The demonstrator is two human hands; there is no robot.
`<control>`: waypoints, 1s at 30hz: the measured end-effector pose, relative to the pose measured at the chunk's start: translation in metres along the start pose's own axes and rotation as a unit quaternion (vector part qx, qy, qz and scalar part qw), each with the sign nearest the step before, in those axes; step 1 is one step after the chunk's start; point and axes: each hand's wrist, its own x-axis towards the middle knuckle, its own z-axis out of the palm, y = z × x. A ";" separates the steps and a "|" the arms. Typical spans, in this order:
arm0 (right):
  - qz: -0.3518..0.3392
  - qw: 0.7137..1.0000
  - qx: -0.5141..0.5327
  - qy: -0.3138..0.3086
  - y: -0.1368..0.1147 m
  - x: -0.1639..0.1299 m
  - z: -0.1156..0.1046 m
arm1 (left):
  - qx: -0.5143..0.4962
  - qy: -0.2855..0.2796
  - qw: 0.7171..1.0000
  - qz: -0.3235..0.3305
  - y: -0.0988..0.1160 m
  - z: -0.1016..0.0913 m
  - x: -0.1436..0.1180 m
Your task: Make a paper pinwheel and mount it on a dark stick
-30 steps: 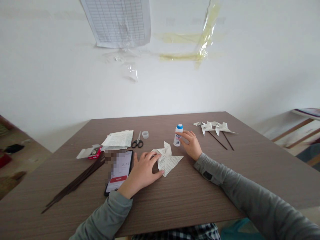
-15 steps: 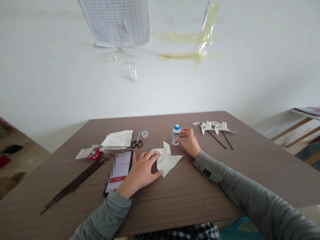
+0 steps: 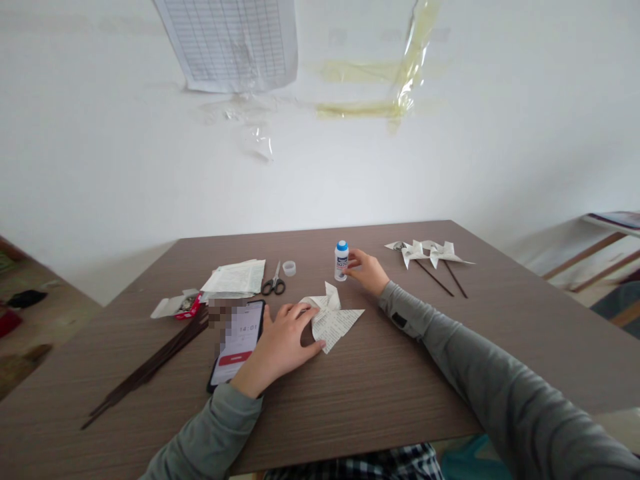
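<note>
White wall behind a brown table (image 3: 380, 393). Right hand (image 3: 367, 272) is closing its fingers on a small glue bottle (image 3: 341, 261) standing upright toward the far edge, steadying it. Left hand (image 3: 283, 343) is lying flat, fingers spread, pinning a folded paper pinwheel (image 3: 333, 319) mid-table so it keeps its folds. Phone (image 3: 239, 341) is lying beside that wrist; scissors (image 3: 275, 283) and a cap (image 3: 289, 269) beyond; finished pinwheels (image 3: 425, 253) near the far right corner; sticks (image 3: 150, 365) along the left edge.
</note>
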 end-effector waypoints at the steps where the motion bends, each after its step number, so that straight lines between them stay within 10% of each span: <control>1: -0.001 1.000 0.000 -0.004 -0.002 0.005 0.003 | 0.001 0.001 1.000 0.000 0.000 0.000 0.000; 30: -0.030 0.998 0.026 -0.057 -0.038 0.062 0.073 | 0.011 -0.006 1.000 0.007 0.006 -0.004 -0.008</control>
